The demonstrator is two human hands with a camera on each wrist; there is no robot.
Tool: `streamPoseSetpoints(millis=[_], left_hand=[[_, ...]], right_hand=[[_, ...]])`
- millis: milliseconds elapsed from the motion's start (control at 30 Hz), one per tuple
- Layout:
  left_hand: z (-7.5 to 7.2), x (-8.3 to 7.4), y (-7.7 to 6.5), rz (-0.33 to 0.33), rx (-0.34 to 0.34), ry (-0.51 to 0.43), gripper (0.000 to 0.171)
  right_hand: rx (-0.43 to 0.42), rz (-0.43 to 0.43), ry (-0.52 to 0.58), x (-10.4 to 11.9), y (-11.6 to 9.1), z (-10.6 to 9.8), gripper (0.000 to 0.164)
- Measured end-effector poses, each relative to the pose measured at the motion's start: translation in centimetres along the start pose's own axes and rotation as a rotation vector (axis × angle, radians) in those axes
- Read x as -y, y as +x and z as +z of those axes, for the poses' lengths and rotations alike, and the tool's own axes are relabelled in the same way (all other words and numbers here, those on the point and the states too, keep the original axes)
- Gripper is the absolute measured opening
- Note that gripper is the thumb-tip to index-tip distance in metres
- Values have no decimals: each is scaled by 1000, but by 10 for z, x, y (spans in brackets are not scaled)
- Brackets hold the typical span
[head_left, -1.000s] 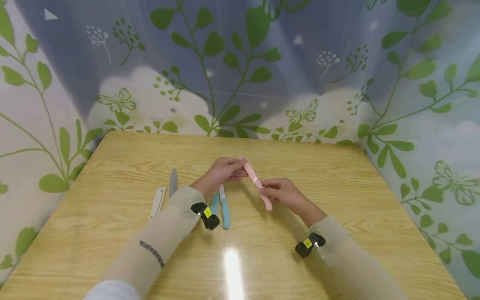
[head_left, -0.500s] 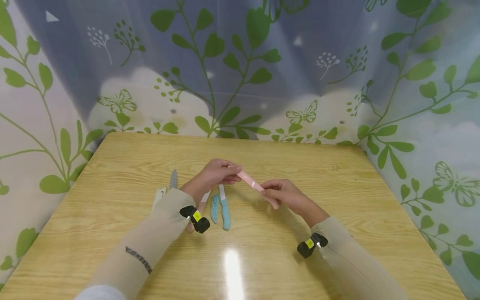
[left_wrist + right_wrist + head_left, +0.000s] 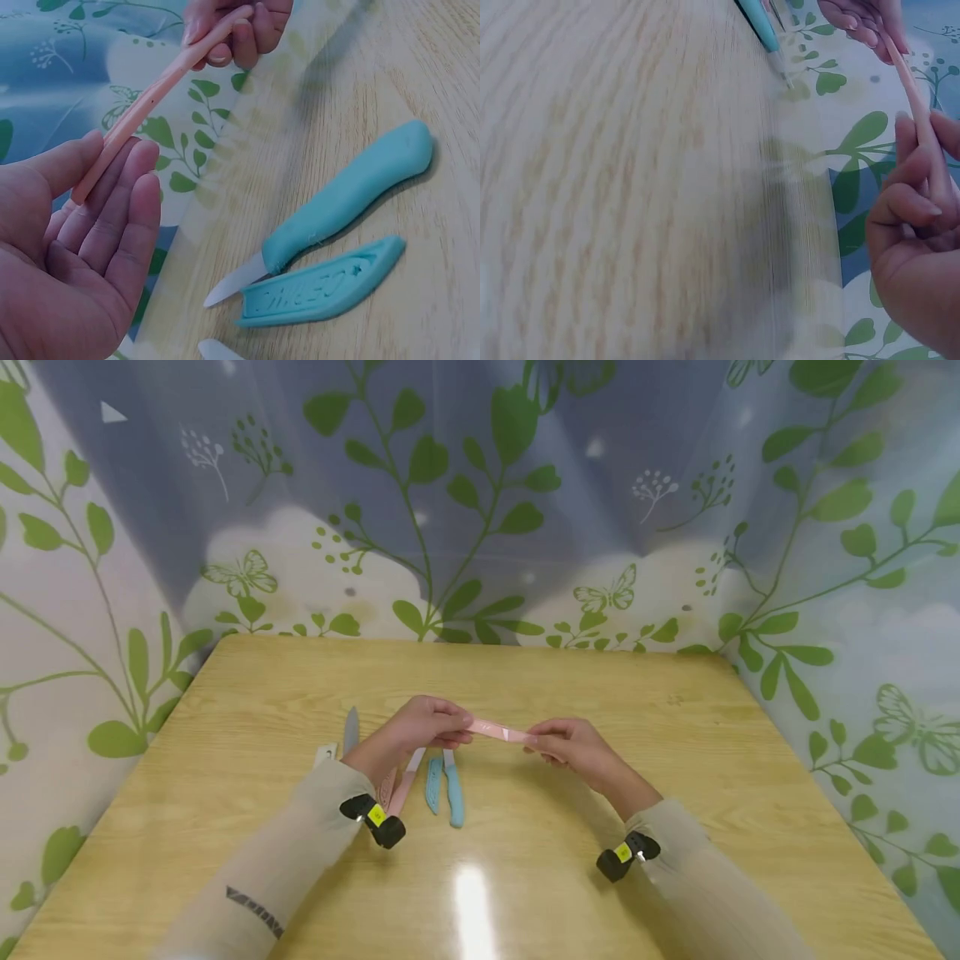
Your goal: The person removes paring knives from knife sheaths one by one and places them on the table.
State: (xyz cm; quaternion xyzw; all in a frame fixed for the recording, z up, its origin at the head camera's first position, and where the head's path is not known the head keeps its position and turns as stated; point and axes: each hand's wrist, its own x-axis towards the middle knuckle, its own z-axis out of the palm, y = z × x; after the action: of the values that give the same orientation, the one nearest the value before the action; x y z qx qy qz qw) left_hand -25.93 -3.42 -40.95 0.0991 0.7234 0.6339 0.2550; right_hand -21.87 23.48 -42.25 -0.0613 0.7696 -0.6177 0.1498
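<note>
Both hands hold a pink knife (image 3: pixel 491 729) with its sheath on, nearly level above the table. At the sheath end, my left hand (image 3: pixel 429 723) pinches it between thumb and fingers. My right hand (image 3: pixel 573 750) grips the handle end, its fingers curled round it in the right wrist view. On the table below lie a blue knife (image 3: pixel 455 797) with a white blade and its blue sheath (image 3: pixel 322 289), side by side. A second pink knife (image 3: pixel 405 785) and a pink sheath (image 3: pixel 386 789) lie left of them, partly hidden by the left wrist.
A grey blade (image 3: pixel 351 731) points away beyond the left forearm, its handle hidden. Beside it shows the end of a cream sheath (image 3: pixel 326 752). The wooden table (image 3: pixel 637 693) meets a leaf-patterned curtain (image 3: pixel 480 527) at the back and sides.
My left hand has moved left and toward the body, turning the pink knife from steep to nearly level. The right hand stays almost in place. More of the second pink knife and sheath shows.
</note>
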Motion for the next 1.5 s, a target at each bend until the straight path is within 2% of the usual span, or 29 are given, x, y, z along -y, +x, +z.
streamPoseSetpoints(millis=[200,333,900,1500], left_hand=[[4,4,-4,-4,-14,28,23],[4,5,-5,-3,-32,45,22],[-1,-4,-20,24,-2,98,26],[-4,4,-24,40,33,86,27]], right_hand=[[-89,-28,121,0,0,2,26],[-123,-28,144,3,0,4,24],[-103,-54,147,6,-1,8,13],[-100,-67,64,4,-4,10,25]])
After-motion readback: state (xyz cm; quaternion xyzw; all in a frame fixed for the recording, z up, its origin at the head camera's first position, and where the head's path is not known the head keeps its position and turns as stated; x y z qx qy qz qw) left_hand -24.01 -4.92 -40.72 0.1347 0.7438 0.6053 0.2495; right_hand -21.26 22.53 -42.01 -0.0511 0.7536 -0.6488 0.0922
